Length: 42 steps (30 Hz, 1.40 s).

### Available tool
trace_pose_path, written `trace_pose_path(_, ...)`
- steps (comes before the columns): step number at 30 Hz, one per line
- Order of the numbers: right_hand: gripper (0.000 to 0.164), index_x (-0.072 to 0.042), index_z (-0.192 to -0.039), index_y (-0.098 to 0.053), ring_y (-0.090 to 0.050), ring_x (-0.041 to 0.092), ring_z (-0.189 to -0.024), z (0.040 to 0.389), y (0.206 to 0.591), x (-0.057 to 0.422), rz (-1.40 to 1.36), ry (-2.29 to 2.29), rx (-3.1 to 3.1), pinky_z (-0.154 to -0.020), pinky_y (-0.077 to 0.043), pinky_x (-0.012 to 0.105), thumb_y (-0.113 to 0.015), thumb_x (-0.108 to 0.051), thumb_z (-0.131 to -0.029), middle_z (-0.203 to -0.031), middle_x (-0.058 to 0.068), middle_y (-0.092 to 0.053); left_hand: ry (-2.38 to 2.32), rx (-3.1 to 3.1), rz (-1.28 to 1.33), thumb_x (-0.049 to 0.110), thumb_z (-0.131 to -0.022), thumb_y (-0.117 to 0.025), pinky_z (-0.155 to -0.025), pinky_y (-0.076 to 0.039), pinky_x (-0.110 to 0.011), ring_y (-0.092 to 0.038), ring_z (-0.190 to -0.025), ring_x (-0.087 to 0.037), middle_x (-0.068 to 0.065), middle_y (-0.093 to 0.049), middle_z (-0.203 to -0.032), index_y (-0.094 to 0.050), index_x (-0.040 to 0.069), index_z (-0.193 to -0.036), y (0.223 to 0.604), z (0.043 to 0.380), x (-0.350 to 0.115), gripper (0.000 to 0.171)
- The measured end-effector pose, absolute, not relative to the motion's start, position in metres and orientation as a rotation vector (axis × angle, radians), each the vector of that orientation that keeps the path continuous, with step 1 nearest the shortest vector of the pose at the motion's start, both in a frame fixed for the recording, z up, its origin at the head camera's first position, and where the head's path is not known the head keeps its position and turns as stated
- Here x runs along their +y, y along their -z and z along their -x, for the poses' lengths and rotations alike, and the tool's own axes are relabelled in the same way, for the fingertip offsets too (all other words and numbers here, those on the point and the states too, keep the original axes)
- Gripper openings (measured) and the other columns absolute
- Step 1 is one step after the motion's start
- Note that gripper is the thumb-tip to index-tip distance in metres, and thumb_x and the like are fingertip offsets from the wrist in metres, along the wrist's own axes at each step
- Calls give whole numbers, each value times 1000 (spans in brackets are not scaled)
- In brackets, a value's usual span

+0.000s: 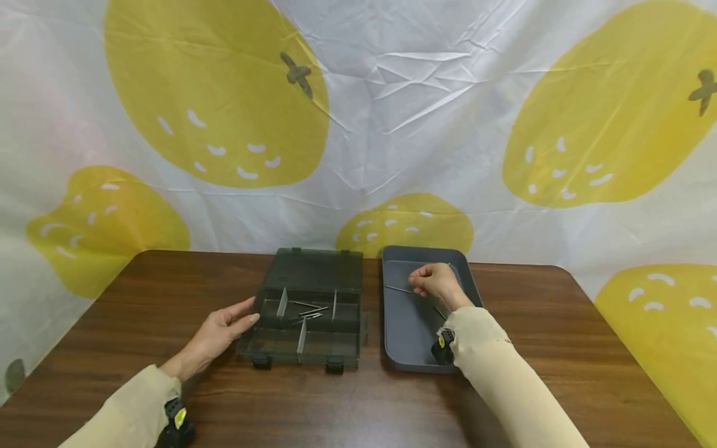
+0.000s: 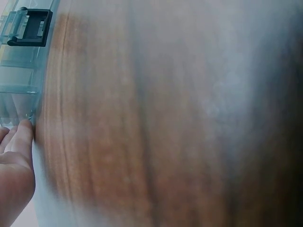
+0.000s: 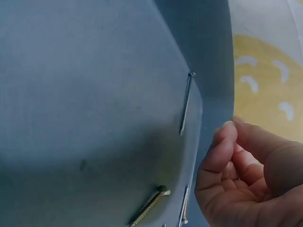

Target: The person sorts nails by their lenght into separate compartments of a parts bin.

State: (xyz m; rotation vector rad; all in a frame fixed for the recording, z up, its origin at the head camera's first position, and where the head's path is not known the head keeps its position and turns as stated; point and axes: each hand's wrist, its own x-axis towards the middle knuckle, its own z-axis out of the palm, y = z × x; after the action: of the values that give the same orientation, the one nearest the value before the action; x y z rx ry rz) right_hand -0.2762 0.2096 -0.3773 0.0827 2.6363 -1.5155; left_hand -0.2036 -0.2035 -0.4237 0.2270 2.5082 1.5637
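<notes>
A dark see-through compartment box [image 1: 302,354] stands with its lid [image 1: 316,270] raised at the back. Several thin metal nails [image 1: 310,311] lie in its rear middle compartment. My left hand [image 1: 218,330] touches the box's left side with fairly straight fingers and thumb. Above the far part of a grey tray [image 1: 406,339] is my right hand [image 1: 439,283], fingers curled and thumb tip against the index finger. Nothing shows between those fingertips. In the right wrist view, a silver nail [image 3: 187,104] and a brass-coloured screw [image 3: 147,208] lie in the tray, apart from the hand.
Two black latches, one left [image 1: 261,362] and one right [image 1: 334,365], sit on the box's front edge. Box and tray stand side by side on a brown wooden table [image 1: 269,410]. A white cloth [image 1: 358,124] with yellow fruit prints hangs behind.
</notes>
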Motion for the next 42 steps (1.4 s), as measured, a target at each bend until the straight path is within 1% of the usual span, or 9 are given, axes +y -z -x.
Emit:
trace_pose_path(7, 12, 10, -91, -66, -54, 2, -51, 279, 388, 212, -94, 1382, 2699, -50, -47, 17, -64, -1, -86, -58, -3, -59, -1584, 2487, -229, 37, -95, -55, -107, -32, -54, -24, -138, -40, -21, -23, -152, -27, 1, -147, 423, 204, -204, 69)
trace_pose_path(15, 9, 9, -89, -67, -54, 5, -51, 277, 395, 209, -120, 1394, 2679, -49, -47, 19, -65, 1, -86, -62, 2, -61, -1591, 2465, -228, 37, -95, -54, -105, -35, -52, -29, -136, -40, -22, -24, -152, -27, 2, -148, 422, 202, -204, 69)
trace_pose_path(23, 7, 6, -84, -68, -52, 4, -50, 278, 398, 207, -117, 1324, 2759, -47, -44, 17, -68, 0, -83, -57, -1, -58, -1595, 2480, -221, 34, -96, -55, -106, -34, -52, -29, -136, -40, -22, -26, -151, -28, 1, -147, 422, 202, -203, 67)
trace_pose_path(29, 5, 5, -79, -68, -51, 3, -49, 278, 399, 205, -137, 1303, 2792, -46, -44, 16, -69, 1, -81, -57, -2, -58, -1597, 2478, -216, 35, -95, -55, -106, -33, -53, -28, -137, -40, -22, -26, -151, -28, 2, -147, 423, 203, -204, 68)
trace_pose_path(31, 5, 5, -78, -68, -51, 3, -49, 278, 400, 204, -132, 1289, 2809, -46, -43, 16, -69, 1, -81, -57, -2, -58, -1596, 2476, -212, 36, -95, -55, -106, -34, -53, -28, -137, -40, -21, -26, -151, -28, 3, -148, 424, 203, -204, 68)
trace_pose_path(38, 8, 3, -73, -67, -50, 4, -48, 278, 401, 202, -126, 1220, 2859, -46, -43, 17, -69, 0, -81, -55, -3, -57, -1589, 2479, -214, 35, -96, -55, -102, -39, -51, -34, -134, -39, -21, -26, -151, -28, 3, -148, 424, 203, -204, 67)
trace_pose_path(42, 10, 2, -72, -68, -51, 5, -48, 278, 400, 202, -91, 1165, 2879, -46, -43, 18, -68, -1, -82, -54, -3, -56, -1588, 2481, -226, 35, -96, -54, -102, -39, -51, -35, -133, -39, -22, -26, -151, -27, 3, -148, 425, 202, -205, 67)
